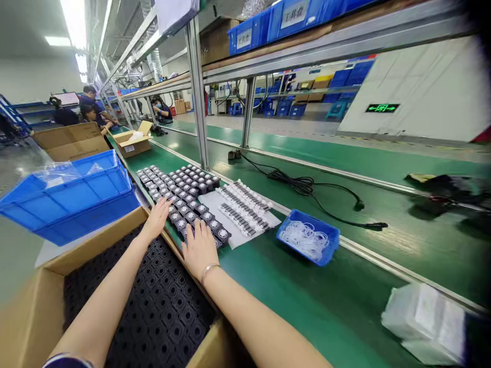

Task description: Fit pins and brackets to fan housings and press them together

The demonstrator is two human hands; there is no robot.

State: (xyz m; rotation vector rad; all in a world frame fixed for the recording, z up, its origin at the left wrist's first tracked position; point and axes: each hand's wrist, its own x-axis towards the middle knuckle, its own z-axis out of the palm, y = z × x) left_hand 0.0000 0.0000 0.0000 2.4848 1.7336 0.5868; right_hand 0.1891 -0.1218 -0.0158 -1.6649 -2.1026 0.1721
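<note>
Rows of small black parts with white round tops point(192, 204) stand packed together on the green bench point(264, 286). At their near left edge, my left hand point(156, 219) rests with its fingers stretched out against the parts. My right hand point(201, 248) lies on the near end of the rows, palm down and fingers apart, hiding a few of them. Neither hand shows anything held. Below my forearms a cardboard box point(51, 286) contains a layer of black pieces with round holes point(161, 306). Beside the rows, strips of white and dark parts point(245, 207) lie on a white sheet point(238, 240).
A blue bin point(307, 255) of clear plastic rings stands right of the sheet. Black cables point(299, 184) lie beyond the metal rail. Blue crates point(76, 204) sit at left. A white block-shaped pack point(425, 317) is at lower right. People work further down the line.
</note>
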